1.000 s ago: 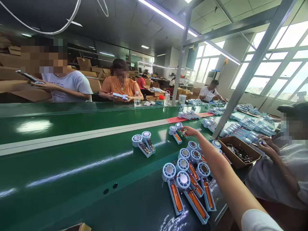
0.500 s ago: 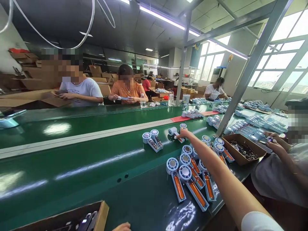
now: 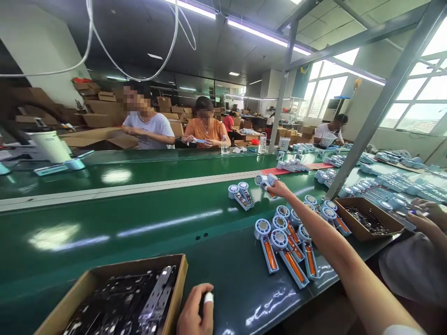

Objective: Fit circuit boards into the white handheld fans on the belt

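My right hand (image 3: 278, 188) reaches far across the green bench, its fingers closed at the handle of a light-blue handheld fan (image 3: 260, 180). Another round fan head (image 3: 271, 178) sits right against it, and the fingertips are partly hidden. My left hand (image 3: 197, 309) rests near the bench's front, holding nothing, with fingers loosely bent and apart. White wrapping covers one fingertip. Beside it stands a cardboard box (image 3: 184, 274) of dark flat metal and plastic parts. Two fans with exposed circuit boards (image 3: 244, 199) lie left of my right hand.
Several fans with orange-filled handles (image 3: 279, 239) lie beneath my right forearm. A box of small dark parts (image 3: 366, 216) stands by a co-worker's hands (image 3: 422, 216) at right. A slanted metal post (image 3: 363, 111) rises from the bench. Across it, people sit working near a bottle (image 3: 224, 145).
My view has swung left, bringing the left hand and parts box further into sight. My right hand and the fans at it have shifted left along the bench.
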The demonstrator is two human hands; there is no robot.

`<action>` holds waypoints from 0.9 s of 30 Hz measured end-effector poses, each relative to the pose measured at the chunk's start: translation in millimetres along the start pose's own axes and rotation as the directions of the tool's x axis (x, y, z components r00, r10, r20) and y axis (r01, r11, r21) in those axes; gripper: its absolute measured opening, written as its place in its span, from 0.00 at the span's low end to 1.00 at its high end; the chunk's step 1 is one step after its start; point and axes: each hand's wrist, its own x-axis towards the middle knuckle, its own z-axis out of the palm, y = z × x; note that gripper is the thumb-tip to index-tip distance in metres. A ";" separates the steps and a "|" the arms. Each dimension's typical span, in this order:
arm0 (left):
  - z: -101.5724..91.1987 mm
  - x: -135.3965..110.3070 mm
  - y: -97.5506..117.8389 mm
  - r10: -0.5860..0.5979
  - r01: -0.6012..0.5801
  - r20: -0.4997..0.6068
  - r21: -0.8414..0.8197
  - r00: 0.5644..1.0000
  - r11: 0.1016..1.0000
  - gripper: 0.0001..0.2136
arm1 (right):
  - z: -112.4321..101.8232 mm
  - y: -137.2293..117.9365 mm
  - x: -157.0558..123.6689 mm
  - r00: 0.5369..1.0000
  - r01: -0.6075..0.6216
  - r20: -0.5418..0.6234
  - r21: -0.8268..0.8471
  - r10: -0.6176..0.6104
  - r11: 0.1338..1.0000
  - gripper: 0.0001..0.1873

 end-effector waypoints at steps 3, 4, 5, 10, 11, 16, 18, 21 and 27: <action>0.8 0.1 27.0 -0.167 0.157 -0.073 -0.132 0.983 0.979 0.15 | -6.8 -24.6 -50.8 0.986 0.167 -0.017 0.072 -0.166 0.983 0.25; 1.8 0.1 38.7 -0.200 0.178 -0.095 -0.200 0.975 0.964 0.18 | -3.7 -33.4 -72.8 0.974 0.226 -0.007 0.096 -0.227 0.969 0.26; 2.8 0.4 50.9 -0.211 0.176 -0.106 -0.269 0.972 0.947 0.20 | 2.6 -42.2 -96.2 0.958 0.284 0.011 0.119 -0.288 0.951 0.26; 4.1 10.2 96.4 -0.113 0.082 -0.129 -0.227 0.985 0.970 0.29 | 72.6 -77.6 -201.5 0.828 0.526 0.052 0.272 -0.559 0.805 0.22; 3.6 13.5 99.7 -0.092 0.078 -0.118 -0.116 0.989 0.990 0.29 | 89.4 -80.9 -214.6 0.839 0.522 0.026 0.240 -0.543 0.818 0.18; 3.5 33.2 103.3 -0.209 0.206 -0.011 0.232 0.978 0.951 0.26 | 148.1 -69.9 -230.3 0.882 0.435 -0.154 -0.095 -0.445 0.895 0.23; 9.6 42.9 108.5 -0.253 0.253 -0.038 0.276 0.967 0.927 0.27 | 158.5 -57.6 -218.4 0.864 0.419 -0.222 -0.183 -0.452 0.889 0.29; 25.9 55.4 119.3 -0.278 0.276 -0.036 0.302 0.960 0.912 0.31 | 168.5 -42.0 -196.9 0.832 0.486 -0.203 -0.182 -0.516 0.855 0.27; 49.0 27.4 109.4 -0.129 0.136 -0.046 0.261 0.991 0.956 0.32 | 175.4 -42.1 -201.1 0.800 0.529 -0.380 0.082 -0.465 0.844 0.31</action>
